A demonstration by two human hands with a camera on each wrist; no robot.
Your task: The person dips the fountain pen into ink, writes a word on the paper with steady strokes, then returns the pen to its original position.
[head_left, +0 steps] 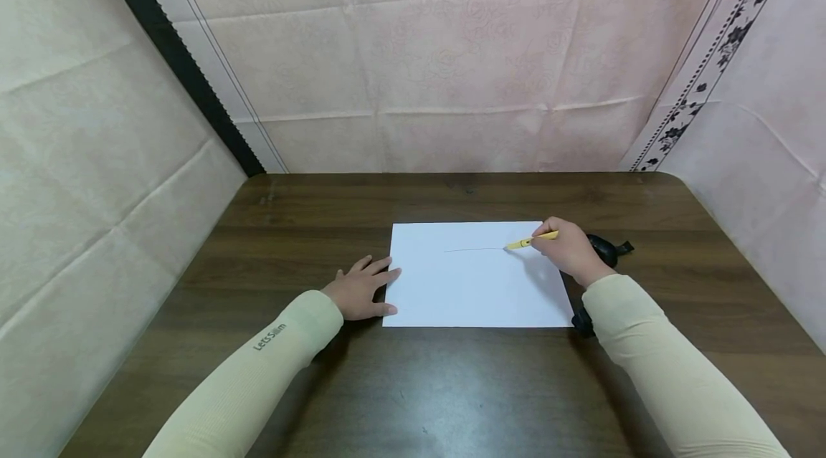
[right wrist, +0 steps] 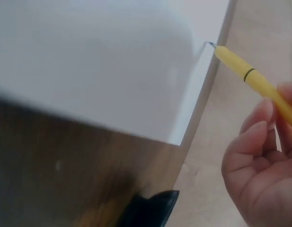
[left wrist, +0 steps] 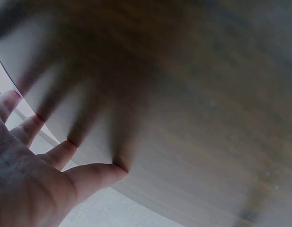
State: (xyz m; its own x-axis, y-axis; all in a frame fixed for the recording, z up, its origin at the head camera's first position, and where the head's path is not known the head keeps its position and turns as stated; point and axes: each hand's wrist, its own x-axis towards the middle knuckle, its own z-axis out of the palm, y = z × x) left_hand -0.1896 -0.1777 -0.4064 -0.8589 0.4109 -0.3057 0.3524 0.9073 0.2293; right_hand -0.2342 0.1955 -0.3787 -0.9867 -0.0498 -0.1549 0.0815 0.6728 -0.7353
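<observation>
A white sheet of paper (head_left: 464,293) lies flat on the brown table, with one thin, nearly level line drawn across its upper part. My right hand (head_left: 569,250) pinches a yellow pen (head_left: 532,239) between thumb and fingers. The pen's tip meets the paper at the right end of that line; in the right wrist view the pen (right wrist: 252,78) shows a dark ring near its metal point. At the sheet's left edge my left hand (head_left: 361,292) rests with fingers spread, its fingertips on the paper's border. The left wrist view shows the left hand (left wrist: 37,175) with its fingertips touching the surface.
A black object (head_left: 603,250), partly hidden by the right hand and forearm, lies on the table (head_left: 310,229) just right of the paper. Pale patterned cloth (head_left: 452,71) hangs behind the table and at both sides.
</observation>
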